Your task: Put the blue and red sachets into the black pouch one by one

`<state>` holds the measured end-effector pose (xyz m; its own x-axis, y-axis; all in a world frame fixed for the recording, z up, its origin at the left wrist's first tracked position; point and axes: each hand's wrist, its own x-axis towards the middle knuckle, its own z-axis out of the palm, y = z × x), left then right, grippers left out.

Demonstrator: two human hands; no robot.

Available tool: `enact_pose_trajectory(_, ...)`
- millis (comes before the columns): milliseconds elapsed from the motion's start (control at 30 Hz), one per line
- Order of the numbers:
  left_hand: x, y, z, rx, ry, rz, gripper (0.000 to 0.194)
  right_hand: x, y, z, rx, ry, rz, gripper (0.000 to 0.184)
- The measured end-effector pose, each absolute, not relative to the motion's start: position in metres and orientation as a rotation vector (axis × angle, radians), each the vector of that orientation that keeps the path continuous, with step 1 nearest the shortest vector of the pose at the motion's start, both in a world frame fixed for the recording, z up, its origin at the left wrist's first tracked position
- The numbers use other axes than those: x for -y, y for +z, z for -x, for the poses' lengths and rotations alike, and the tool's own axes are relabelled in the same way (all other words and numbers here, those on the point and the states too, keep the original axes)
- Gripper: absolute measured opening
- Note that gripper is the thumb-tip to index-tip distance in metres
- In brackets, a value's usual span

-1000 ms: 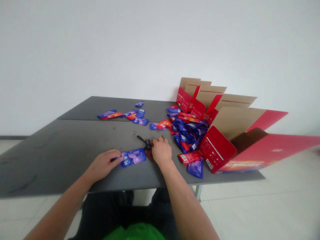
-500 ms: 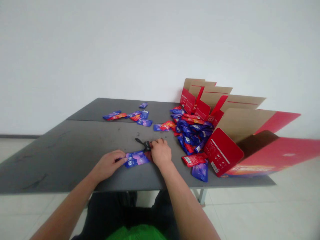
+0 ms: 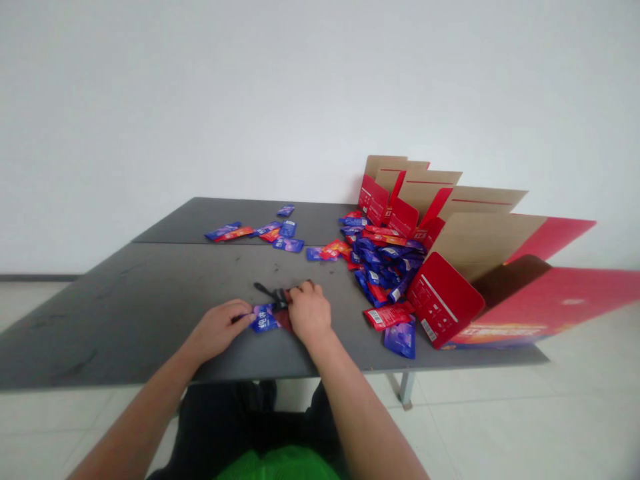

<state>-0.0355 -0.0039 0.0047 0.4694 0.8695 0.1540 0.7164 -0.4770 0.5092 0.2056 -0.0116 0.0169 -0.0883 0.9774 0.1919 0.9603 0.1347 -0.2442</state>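
My left hand (image 3: 217,328) rests on the table with its fingers closed on the left end of a blue-purple packet (image 3: 265,321), which lies flat. My right hand (image 3: 311,312) is wrapped round a black tool with a dark red part (image 3: 281,299), set over the packet's right portion. A thin black end of the tool points up and left. My palm hides much of the tool, so its exact kind cannot be made out.
A pile of blue and red packets (image 3: 383,263) lies to the right, before several open red cartons (image 3: 445,300). More packets (image 3: 287,245) are scattered farther back on the grey table (image 3: 165,280). A white wall (image 3: 250,100) stands behind.
My right hand has slid left with the black tool along the packet, covering more of it. My left hand has stayed at the packet's left end.
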Motion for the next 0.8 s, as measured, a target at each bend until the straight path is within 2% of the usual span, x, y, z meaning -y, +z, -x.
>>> enact_pose_trajectory(133,0.005,0.007,0.036,-1.310,0.574,-2.347,0.037,0.000,0.038,-0.240,2.020,0.092,2.047,0.037)
enact_pose_trajectory(233,0.002,0.003,0.038,-1.293,0.576,-2.348,0.036,0.011,0.049,-0.217,2.061,-0.002,1.873,0.034)
enact_pose_trajectory(367,0.000,-0.002,0.040,-1.409,0.539,-2.334,0.034,0.026,0.035,-0.169,2.220,0.000,1.631,0.031)
enact_pose_trajectory(533,0.004,0.004,0.036,-1.320,0.554,-2.348,0.036,0.015,0.016,-0.200,2.146,0.038,1.827,0.036)
enact_pose_trajectory(667,0.005,0.007,0.036,-1.298,0.549,-2.355,0.038,0.003,0.033,-0.240,2.068,0.038,2.025,0.037)
enact_pose_trajectory(800,0.001,0.001,0.039,-1.276,0.562,-2.366,0.037,0.013,0.048,-0.213,2.073,-0.048,1.851,0.036)
